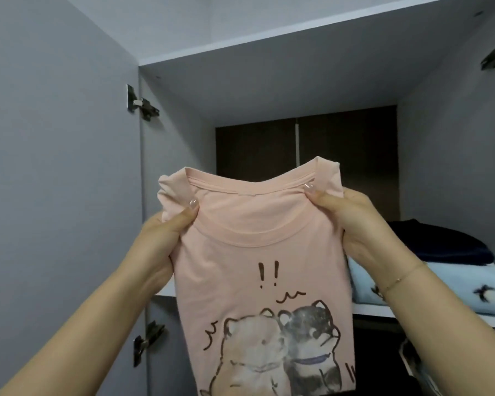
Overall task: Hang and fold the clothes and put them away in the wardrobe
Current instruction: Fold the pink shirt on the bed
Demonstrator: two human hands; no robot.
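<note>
A folded pink T-shirt point(255, 252) with two cartoon dogs printed on its front hangs upright in front of the open wardrobe. My left hand point(163, 241) grips its left shoulder, thumb on the front near the collar. My right hand point(355, 221) grips the right shoulder the same way. The shirt's lower edge runs out of the frame at the bottom. Behind it is the white wardrobe shelf point(375, 310).
On the shelf at the right lies a folded light blue garment point(469, 290) with a folded dark navy one point(440, 244) stacked on top. The wardrobe door point(55, 167) stands open on the left with metal hinges point(140, 102). A darker compartment lies below the shelf.
</note>
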